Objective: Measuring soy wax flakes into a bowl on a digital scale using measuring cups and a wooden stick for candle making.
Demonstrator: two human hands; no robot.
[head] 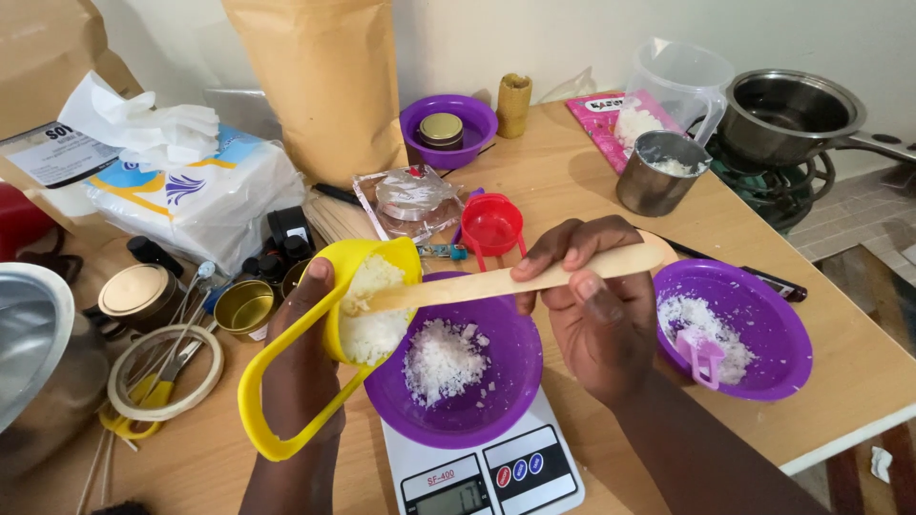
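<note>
Yellow measuring cup (367, 300), half full of white wax flakes (372, 329), sits tilted over the nine o'clock rim of the purple bowl (496, 391) in my head view. My left hand (303, 381) has its grip clamped on the cup's looped yellow handle, thumb pressed against the cup's outer wall. My right hand (587, 324) has its grip closed on a flat wooden stick (506, 279), pinched between thumb and fingers near its three o'clock end; the stick's other end reaches into the cup and touches the flakes. The bowl holds a small heap of the same flakes and rests on a white kitchen scale (487, 472) near six o'clock on the desk (572, 181).

At three o'clock I see a second purple bowl (763, 315) with flakes and a small pink scoop (701, 355). A red measuring cup (491, 227) lies just past the stick at twelve o'clock. Towards two o'clock stand a steel cup (658, 172) and a clear jug (679, 81). At nine o'clock lie a roll of tape (164, 374) and gold tins (243, 307).
</note>
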